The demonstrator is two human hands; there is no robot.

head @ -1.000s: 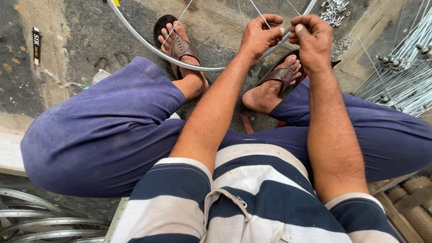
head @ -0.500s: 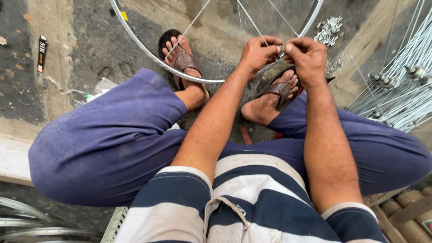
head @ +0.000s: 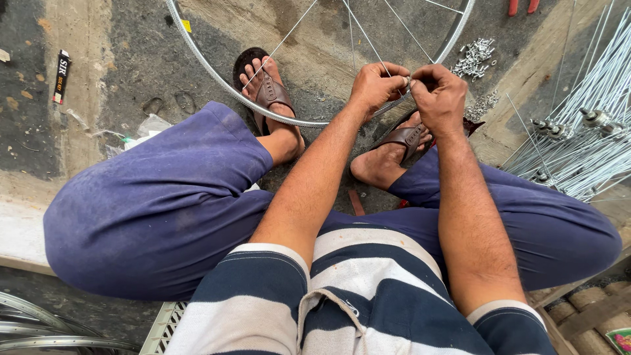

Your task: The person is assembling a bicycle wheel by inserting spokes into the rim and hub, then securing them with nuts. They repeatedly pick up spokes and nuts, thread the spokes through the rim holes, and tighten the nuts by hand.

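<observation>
Pinching at the wheel rim with both hands: left hand closed on the rim's near edge, right hand fingers curled tight beside it, touching. Rim rests between sandalled feet on concrete. Loose spokes lie right, small metal nipples near.

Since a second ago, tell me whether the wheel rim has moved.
Cannot tell: the wheel rim crosses the left sandal as before; the camera itself shifted.

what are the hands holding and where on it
Both hands, left hand and right hand, pinch at the wheel rim on its near edge, where a spoke meets it. What the fingertips grip cannot be told.
</observation>
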